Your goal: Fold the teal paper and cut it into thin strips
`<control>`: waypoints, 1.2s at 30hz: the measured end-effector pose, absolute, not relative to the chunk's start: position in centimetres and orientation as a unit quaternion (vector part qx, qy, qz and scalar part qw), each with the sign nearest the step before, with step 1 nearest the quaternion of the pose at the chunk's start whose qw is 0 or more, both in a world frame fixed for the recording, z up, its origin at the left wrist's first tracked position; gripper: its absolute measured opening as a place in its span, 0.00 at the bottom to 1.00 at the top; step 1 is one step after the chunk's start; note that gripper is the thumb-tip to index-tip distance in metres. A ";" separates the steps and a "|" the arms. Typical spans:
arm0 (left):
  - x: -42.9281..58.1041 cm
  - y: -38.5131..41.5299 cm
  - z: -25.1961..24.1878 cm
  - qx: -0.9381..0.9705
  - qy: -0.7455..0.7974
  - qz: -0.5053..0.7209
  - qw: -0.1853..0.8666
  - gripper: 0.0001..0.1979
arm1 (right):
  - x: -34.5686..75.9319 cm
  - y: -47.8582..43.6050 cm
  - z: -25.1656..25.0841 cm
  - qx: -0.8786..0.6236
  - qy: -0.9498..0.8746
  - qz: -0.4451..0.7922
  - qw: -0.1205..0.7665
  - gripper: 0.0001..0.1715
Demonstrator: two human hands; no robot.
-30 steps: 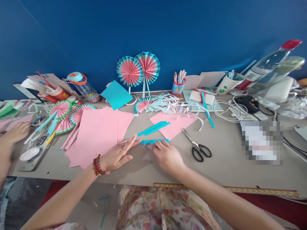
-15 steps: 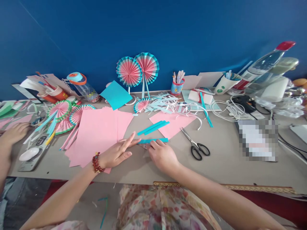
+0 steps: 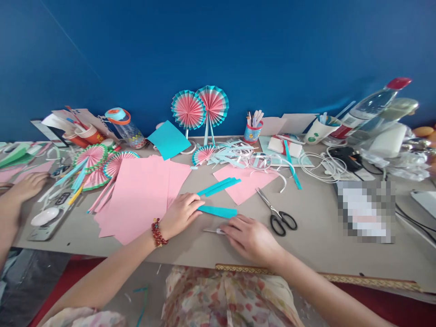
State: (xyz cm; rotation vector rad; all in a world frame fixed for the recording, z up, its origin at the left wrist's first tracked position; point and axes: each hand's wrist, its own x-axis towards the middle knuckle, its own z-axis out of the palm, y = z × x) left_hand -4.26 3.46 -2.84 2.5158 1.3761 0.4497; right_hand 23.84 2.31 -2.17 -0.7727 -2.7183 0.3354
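My left hand, a beaded bracelet at its wrist, pinches the left end of a folded blue paper strip. The strip lies between both hands and looks wider at its right end. My right hand has its fingertips at that right end. Under the same hand, a thin pointed tool with a pale handle, like a small craft knife, sticks out to the left. More blue paper strips rest just beyond, partly over a pink sheet. Black-handled scissors lie open to the right.
Stacked pink paper spreads at the left, beside folded paper fans. Another person's hand rests at the far left. Behind are two upright paper fans, paper scraps, a pen cup and bottles.
My left fingers, earlier stretched out, now pinch the strip's left end. The strip has come nearer and opened somewhat at the right. My right hand has moved right and nearer; the pointed tool shows more.
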 end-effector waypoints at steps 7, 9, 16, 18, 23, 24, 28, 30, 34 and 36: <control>-3.7 4.6 -2.7 0.853 0.466 0.195 0.129 0.09 | 27.5 2.9 -3.2 -0.293 -0.920 0.101 0.240 0.18; -3.7 4.5 -2.3 0.841 0.474 0.206 0.157 0.10 | 27.4 2.8 -3.7 -0.283 -0.924 0.086 0.243 0.17; -2.8 5.9 -0.8 0.779 0.528 0.307 0.142 0.12 | 27.0 2.7 -4.5 -0.272 -0.932 0.067 0.231 0.17; -2.6 7.2 -0.7 0.768 0.535 0.332 0.119 0.11 | 27.1 2.7 -4.3 -0.277 -0.930 0.068 0.232 0.16; -3.3 9.8 -1.5 0.800 0.519 0.289 0.084 0.13 | 27.1 2.7 -4.0 -0.277 -0.930 0.071 0.230 0.16; -3.5 9.9 -1.7 0.809 0.515 0.272 0.079 0.13 | 27.1 2.7 -4.0 -0.275 -0.931 0.073 0.230 0.16; -3.3 9.1 -2.2 0.841 0.490 0.218 0.076 0.12 | 27.1 2.8 -4.1 -0.277 -0.930 0.081 0.229 0.16; -2.5 8.6 -2.5 0.851 0.482 0.198 0.068 0.18 | 27.1 2.8 -4.2 -0.277 -0.929 0.084 0.229 0.16; -1.2 8.7 -3.0 0.847 0.496 0.189 0.040 0.24 | 27.1 2.8 -4.3 -0.271 -0.931 0.082 0.230 0.15; -1.2 9.1 -3.1 0.836 0.506 0.209 0.034 0.21 | 27.1 2.8 -4.2 -0.268 -0.931 0.078 0.233 0.15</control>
